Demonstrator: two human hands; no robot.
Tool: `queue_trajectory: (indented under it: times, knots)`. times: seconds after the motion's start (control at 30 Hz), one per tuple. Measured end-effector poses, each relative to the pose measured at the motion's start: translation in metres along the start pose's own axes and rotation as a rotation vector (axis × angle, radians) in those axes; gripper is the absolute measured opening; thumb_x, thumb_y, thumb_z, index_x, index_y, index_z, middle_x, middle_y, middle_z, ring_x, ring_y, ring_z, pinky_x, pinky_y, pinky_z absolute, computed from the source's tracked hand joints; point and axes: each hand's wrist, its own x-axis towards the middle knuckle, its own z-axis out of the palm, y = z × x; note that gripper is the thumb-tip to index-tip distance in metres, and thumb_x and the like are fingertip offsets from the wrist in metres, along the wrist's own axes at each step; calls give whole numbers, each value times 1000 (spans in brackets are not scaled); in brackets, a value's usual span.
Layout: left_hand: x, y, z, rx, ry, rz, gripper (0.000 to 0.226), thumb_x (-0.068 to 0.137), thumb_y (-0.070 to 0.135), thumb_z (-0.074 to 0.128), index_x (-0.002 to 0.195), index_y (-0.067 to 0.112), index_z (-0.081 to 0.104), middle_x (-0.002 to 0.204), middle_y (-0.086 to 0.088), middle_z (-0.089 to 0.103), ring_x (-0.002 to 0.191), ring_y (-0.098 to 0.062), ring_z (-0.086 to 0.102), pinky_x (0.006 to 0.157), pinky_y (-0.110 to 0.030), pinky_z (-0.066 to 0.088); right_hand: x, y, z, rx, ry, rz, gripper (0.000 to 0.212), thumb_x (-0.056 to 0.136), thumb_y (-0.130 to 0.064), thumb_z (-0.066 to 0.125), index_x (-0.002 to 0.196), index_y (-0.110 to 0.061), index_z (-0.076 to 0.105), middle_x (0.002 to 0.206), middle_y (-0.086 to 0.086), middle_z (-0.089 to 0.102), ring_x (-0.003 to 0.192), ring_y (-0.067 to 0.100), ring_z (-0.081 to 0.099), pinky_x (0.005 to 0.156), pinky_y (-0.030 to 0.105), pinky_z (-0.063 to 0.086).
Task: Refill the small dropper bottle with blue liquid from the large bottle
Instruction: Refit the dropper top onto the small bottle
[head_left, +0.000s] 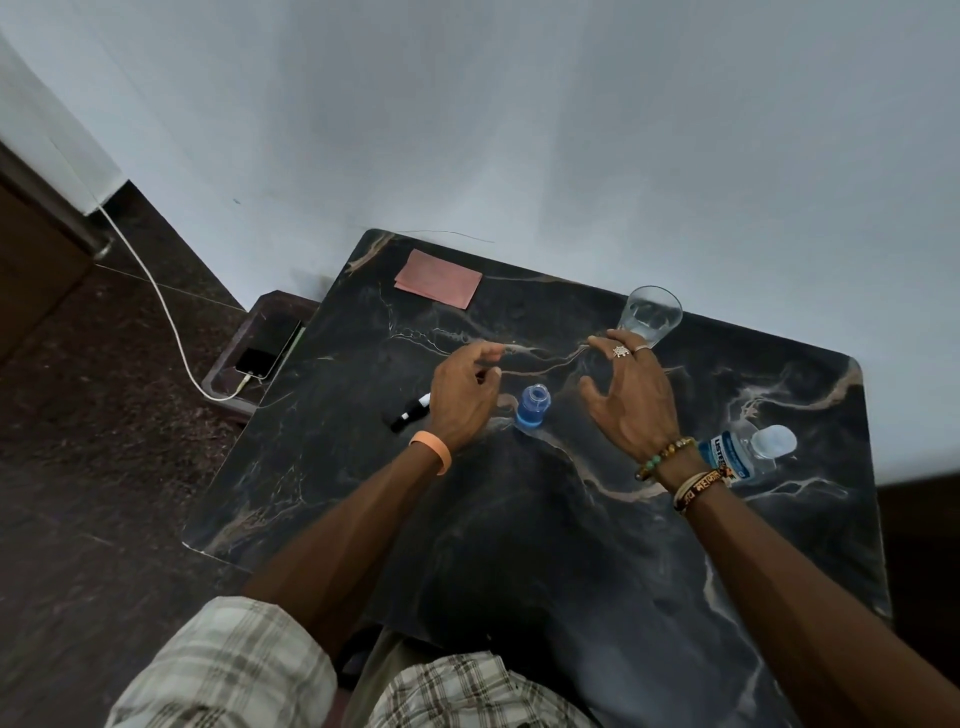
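A small clear bottle (532, 406) with blue liquid in its lower half stands uncapped on the black marble table (519, 519), between my two hands. My left hand (462, 397) hovers just left of it, fingers loosely curled and holding nothing. My right hand (626, 395) hovers to its right with fingers spread, also empty. The large clear bottle (743, 454) with a blue label stands at the right, behind my right wrist, its clear cap on. A black dropper part with a white tip (410, 413) lies on the table, partly hidden under my left hand.
A drinking glass (649, 314) holding some water stands beyond my right hand near the wall. A pink cloth (438, 278) lies at the table's far left corner. A phone (267, 345) on a white cable rests on a low stool left of the table.
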Motion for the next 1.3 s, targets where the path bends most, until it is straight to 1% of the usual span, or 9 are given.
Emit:
queue_trajectory:
  times: [0.13, 0.33, 0.5, 0.63, 0.73, 0.93, 1.1, 1.17, 1.3]
  knots:
    - [2, -13, -5, 4, 2, -32, 30, 93, 8, 63, 122, 15, 64, 118, -2, 69, 104, -6, 62, 92, -16, 50, 9, -14, 5, 3, 16, -34, 51, 85, -21, 68, 134, -13, 56, 140, 8, 48, 128, 24, 47, 105, 39, 44]
    - [1, -50, -30, 87, 26, -121, 40, 85, 2, 64, 124, 13, 62, 122, -4, 66, 112, -15, 61, 103, -35, 49, 20, -56, 29, 2, -11, -192, 42, 88, -20, 62, 130, -15, 60, 135, 4, 53, 119, 19, 52, 98, 30, 45]
    - [-9, -79, -48, 224, -94, -180, 57, 75, 12, 72, 130, 10, 59, 129, -10, 60, 121, -25, 53, 109, -39, 38, 24, -90, 74, 86, -203, -260, 41, 91, -13, 55, 132, -15, 59, 133, 3, 53, 121, 17, 50, 103, 22, 37]
    - [-15, -98, -48, 322, -178, -265, 63, 75, 21, 77, 133, 12, 55, 128, -9, 59, 117, -25, 51, 105, -36, 38, 24, -107, 113, 51, -446, -242, 45, 92, -11, 51, 137, -17, 52, 138, 2, 47, 127, 19, 45, 106, 32, 37]
    - [-12, -107, -46, 386, -171, -285, 51, 75, 28, 76, 122, 21, 61, 118, -4, 62, 111, -25, 54, 96, -40, 43, 24, -115, 134, 22, -527, -235, 48, 90, -8, 54, 137, -15, 52, 139, 4, 48, 129, 22, 44, 110, 31, 32]
    - [-6, -119, -50, 339, -138, -198, 22, 79, 26, 70, 96, 14, 64, 94, -4, 66, 96, -26, 57, 85, -36, 42, 19, -126, 162, 90, -541, -175, 44, 89, -7, 54, 132, -15, 57, 132, 8, 55, 123, 25, 51, 107, 34, 38]
    - [-9, -126, -57, 487, -97, -293, 52, 76, 44, 72, 122, 22, 59, 117, -2, 62, 108, -26, 53, 92, -41, 43, 13, -129, 173, 132, -500, -160, 38, 87, -7, 56, 124, -15, 63, 124, 6, 61, 115, 23, 57, 101, 32, 44]
    - [-13, -129, -60, 507, -52, -308, 50, 75, 46, 72, 119, 24, 60, 113, -1, 61, 106, -25, 52, 87, -39, 40, 12, -131, 176, 145, -504, -170, 36, 89, -8, 56, 123, -15, 64, 124, 6, 62, 115, 22, 58, 102, 32, 45]
    - [-13, -133, -66, 463, -85, -302, 28, 81, 41, 69, 105, 26, 69, 100, 2, 68, 96, -21, 60, 85, -39, 42, 10, -138, 178, 167, -535, -170, 36, 89, -6, 55, 122, -15, 66, 121, 9, 63, 113, 27, 59, 101, 39, 47]
